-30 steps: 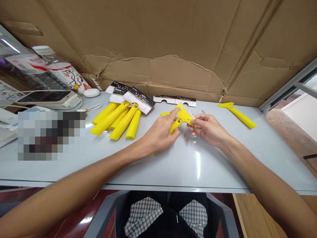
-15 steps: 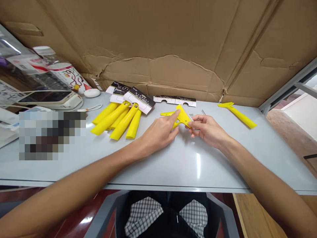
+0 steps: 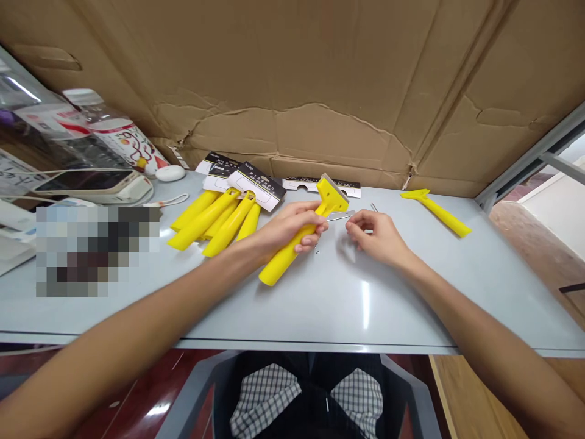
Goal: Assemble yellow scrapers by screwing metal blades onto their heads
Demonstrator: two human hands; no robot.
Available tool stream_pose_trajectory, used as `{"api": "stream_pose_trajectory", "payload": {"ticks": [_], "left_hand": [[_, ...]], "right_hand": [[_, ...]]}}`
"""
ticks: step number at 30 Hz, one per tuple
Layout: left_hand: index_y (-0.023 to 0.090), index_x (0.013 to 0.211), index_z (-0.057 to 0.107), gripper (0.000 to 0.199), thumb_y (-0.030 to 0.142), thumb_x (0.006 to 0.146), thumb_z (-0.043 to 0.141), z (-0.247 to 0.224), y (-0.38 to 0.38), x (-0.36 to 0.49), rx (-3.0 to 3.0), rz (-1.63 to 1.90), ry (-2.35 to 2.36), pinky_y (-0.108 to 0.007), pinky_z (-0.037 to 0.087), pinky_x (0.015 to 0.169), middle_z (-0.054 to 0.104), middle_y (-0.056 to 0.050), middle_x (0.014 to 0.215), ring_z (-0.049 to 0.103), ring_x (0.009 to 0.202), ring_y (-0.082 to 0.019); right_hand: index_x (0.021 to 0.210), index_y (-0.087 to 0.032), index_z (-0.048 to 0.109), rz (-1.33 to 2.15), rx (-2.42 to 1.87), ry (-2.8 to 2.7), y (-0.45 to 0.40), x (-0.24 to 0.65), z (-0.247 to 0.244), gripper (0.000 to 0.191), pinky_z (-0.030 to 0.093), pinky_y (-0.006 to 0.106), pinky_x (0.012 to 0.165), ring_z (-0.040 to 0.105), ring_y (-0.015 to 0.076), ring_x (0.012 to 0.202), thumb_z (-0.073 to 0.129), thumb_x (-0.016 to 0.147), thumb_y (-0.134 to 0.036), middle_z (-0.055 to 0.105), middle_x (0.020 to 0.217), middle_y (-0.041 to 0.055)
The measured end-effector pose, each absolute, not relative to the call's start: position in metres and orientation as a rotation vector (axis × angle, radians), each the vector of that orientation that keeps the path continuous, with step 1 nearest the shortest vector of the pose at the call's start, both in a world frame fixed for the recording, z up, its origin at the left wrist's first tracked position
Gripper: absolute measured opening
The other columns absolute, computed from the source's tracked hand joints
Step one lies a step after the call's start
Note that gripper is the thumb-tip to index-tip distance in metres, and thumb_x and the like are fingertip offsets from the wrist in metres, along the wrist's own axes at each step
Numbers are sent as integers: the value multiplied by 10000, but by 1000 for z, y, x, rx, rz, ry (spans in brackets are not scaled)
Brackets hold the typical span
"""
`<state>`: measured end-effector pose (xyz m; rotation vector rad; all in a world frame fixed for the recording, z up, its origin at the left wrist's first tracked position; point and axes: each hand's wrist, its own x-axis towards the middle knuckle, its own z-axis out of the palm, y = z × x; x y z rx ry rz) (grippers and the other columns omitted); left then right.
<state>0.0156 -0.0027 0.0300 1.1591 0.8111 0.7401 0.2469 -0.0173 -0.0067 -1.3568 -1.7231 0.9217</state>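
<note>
My left hand (image 3: 299, 225) is wrapped round the handle of a yellow scraper (image 3: 280, 263). Its wide head points up and away, with a metal blade (image 3: 329, 182) along the far edge. A thin metal plate (image 3: 339, 216) reaches from beside my left thumb to the fingertips of my right hand (image 3: 377, 235). Those right fingers are curled in a pinch at the plate's right end. Small screws (image 3: 317, 250) lie on the table just below my left fingers.
Several yellow scraper handles (image 3: 222, 228) with black-and-white cards (image 3: 258, 186) lie to the left. Another yellow scraper body (image 3: 439, 213) lies to the right. More cards (image 3: 351, 188) rest against the cardboard (image 3: 292, 140). A phone (image 3: 86, 180) and bottle (image 3: 116, 134) stand far left.
The scraper has turned, its handle now pointing toward me and its head away. My left hand has shifted to its handle, and my right hand has come off its head.
</note>
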Motion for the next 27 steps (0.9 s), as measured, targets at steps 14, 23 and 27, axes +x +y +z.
{"api": "stream_pose_trajectory", "payload": {"ticks": [14, 23, 27], "left_hand": [[170, 813, 507, 108, 133, 911, 535, 20, 8, 26, 496, 927, 742, -112, 305, 314, 524, 40, 668, 385, 388, -16], [156, 760, 535, 182, 109, 866, 676, 11, 6, 29, 723, 1023, 757, -116, 355, 345, 546, 50, 681, 440, 423, -12], [153, 729, 550, 147, 106, 811, 662, 10, -3, 33, 758, 1017, 831, -139, 375, 355, 551, 37, 672, 442, 431, -25]], "right_hand": [[1395, -312, 719, 258, -1412, -2443, -36, 218, -19, 422, 378, 339, 708, 631, 232, 945, 515, 1045, -196, 694, 1127, 87], [1174, -287, 812, 197, -1401, -2493, -33, 206, -20, 246, 337, 338, 666, 630, 232, 957, 590, 1069, -275, 704, 1113, 69], [1099, -236, 810, 258, -1423, -2479, -30, 211, -19, 275, 415, 339, 731, 661, 237, 988, 548, 1052, -166, 728, 1120, 74]]}}
